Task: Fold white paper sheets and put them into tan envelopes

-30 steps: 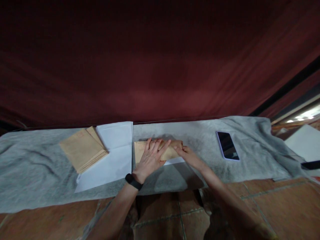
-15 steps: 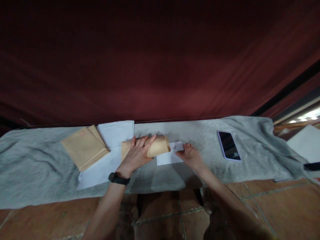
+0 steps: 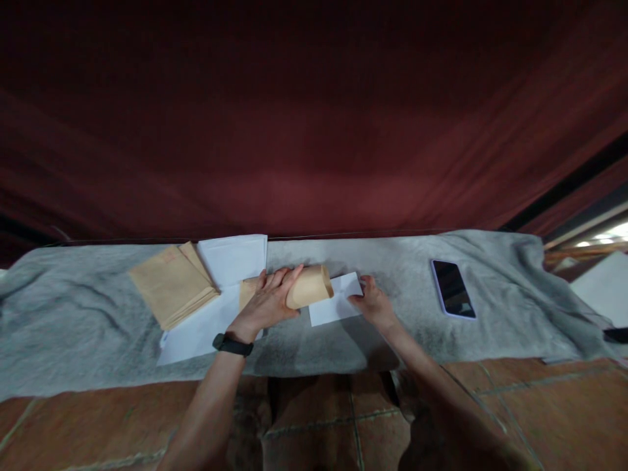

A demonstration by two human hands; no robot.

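Note:
My left hand (image 3: pixel 267 302) is wrapped over a brown paper envelope (image 3: pixel 310 286) and holds it bowed open, its mouth facing right. My right hand (image 3: pixel 373 303) pinches the right edge of a folded white sheet (image 3: pixel 333 302) that lies on the grey cloth (image 3: pixel 98 314), its left end just at the envelope's mouth. A black band is on my left wrist. To the left lies a stack of brown envelopes (image 3: pixel 169 282) partly on top of white paper sheets (image 3: pixel 230 261).
A phone (image 3: pixel 452 288) with a dark screen lies face up on the cloth to the right. A dark red curtain hangs behind the covered surface. Reddish floor tiles (image 3: pixel 343 425) show below. A white board edge (image 3: pixel 601 284) is at far right.
The envelope, first pressed flat under both hands, was lifted and bowed open by my left hand and shifted left. My right hand moved off it onto the white folded sheet now uncovered.

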